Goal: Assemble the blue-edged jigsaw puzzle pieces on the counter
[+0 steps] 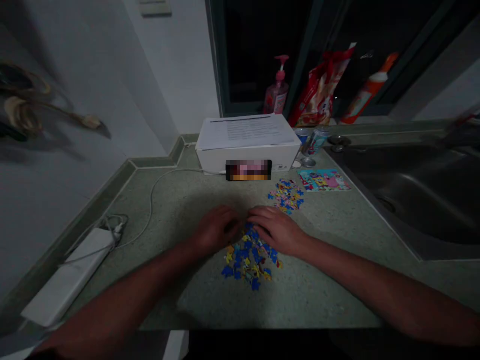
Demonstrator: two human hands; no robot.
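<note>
A loose pile of jigsaw puzzle pieces (256, 256), mostly blue and yellow, lies on the counter in front of me. My left hand (218, 227) is at the pile's upper left edge, fingers curled in toward the thumb; whatever they hold, if anything, is hidden. My right hand (279, 229) rests over the pile's upper right, its fingers extended leftward and the thumb apart, close to the blue pieces. Beyond it sits a second, smaller heap of puzzle pieces (287, 195) in pink, yellow and blue. Next to that heap lies a colourful cartoon picture card (324, 180).
A phone (249, 170) leans against a white box (247, 140), its cable running to a power strip (71, 275). Cans (317, 141) stand beside the box. A sink (412, 190) is at right. A pump bottle (276, 95) and red bag (318, 90) stand behind.
</note>
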